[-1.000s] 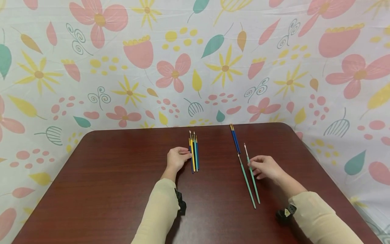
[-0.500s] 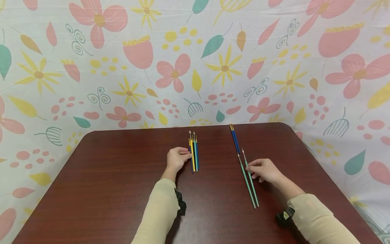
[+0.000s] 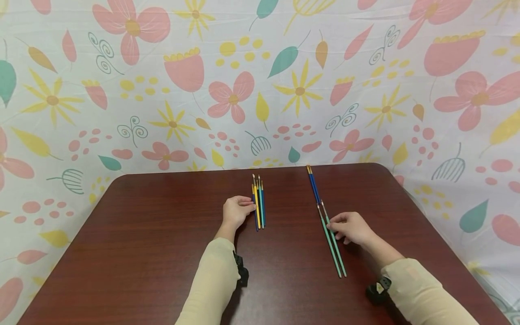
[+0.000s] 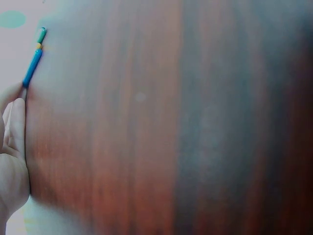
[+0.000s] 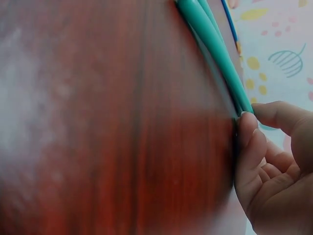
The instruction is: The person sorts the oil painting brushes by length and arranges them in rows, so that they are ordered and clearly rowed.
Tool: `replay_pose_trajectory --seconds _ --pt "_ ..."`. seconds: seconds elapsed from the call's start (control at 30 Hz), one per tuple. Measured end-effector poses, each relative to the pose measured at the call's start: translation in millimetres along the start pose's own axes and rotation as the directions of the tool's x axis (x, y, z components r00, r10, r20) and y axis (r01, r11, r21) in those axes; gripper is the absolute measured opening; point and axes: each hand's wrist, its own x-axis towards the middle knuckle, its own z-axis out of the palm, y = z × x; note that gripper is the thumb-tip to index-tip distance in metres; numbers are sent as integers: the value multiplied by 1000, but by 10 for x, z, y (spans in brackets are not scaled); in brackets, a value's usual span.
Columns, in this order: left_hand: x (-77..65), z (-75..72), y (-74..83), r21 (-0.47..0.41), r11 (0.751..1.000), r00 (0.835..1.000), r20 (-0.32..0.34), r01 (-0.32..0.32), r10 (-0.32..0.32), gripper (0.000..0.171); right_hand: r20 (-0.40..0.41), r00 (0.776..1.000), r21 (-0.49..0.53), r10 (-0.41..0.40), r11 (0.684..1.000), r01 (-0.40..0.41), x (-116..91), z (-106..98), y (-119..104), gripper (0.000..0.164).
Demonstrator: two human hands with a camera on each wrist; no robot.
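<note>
Several slim paintbrushes [image 3: 260, 212], blue, yellow and teal-green, lie side by side on the table, bristles toward the back. My left hand [image 3: 237, 211] rests at their left side, fingers fairly straight, thumb tip at the brush handles. In the left wrist view, the handle ends [image 4: 34, 66] show beyond the fingertips. My right hand [image 3: 352, 227] pinches a green paintbrush [image 3: 338, 252] between thumb and fingers. A second green paintbrush [image 3: 330, 243] lies just left of it, nearly parallel. The right wrist view shows the thumb and index finger at the green handle [image 5: 220, 51].
Two blue paintbrushes [image 3: 313, 186] lie together behind the green pair, near the back edge of the dark wooden table [image 3: 134, 243]. A floral cloth [image 3: 243, 90] hangs behind and beside the table. A black wrist camera [image 3: 378, 291] sits below the right sleeve.
My right hand has moved the green paintbrush left and slightly toward me, bringing it closer alongside the other green one. The left hand and its brushes have stayed put.
</note>
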Motion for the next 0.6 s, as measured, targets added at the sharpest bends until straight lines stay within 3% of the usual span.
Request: replay_pose_trajectory --seconds 0.6 --pt "-19 6 4 29 1000 1000 -14 1 0 28 -33 999 -10 2 1000 -3 -13 35 -4 35"
